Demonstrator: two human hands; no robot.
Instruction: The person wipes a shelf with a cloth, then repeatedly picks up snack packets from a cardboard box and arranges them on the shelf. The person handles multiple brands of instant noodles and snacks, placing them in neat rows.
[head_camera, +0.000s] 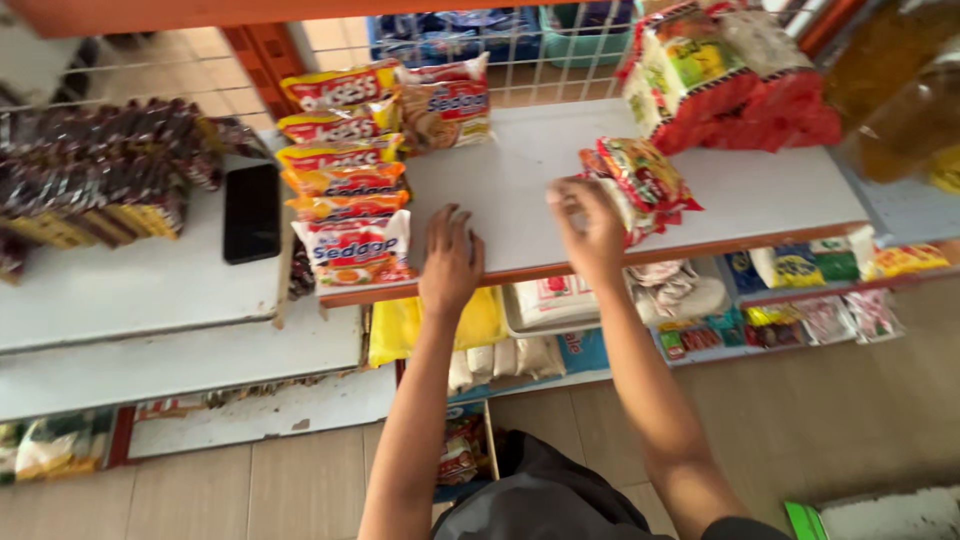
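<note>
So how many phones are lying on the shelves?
1. A black phone lies flat on the grey shelf at the left, between the dark snack packets and the row of noodle packets. Others may be hidden.

A shop interior in daylight. A grey shelf (760, 190) with an orange front edge runs across the middle, with a white wire grid (545, 55) behind it. To the left sits a paler grey surface (120, 290), and lower shelves (700, 355) run beneath. The floor (850, 420) is laid with beige tiles. Orange uprights (265, 60) frame the shelving.
</note>
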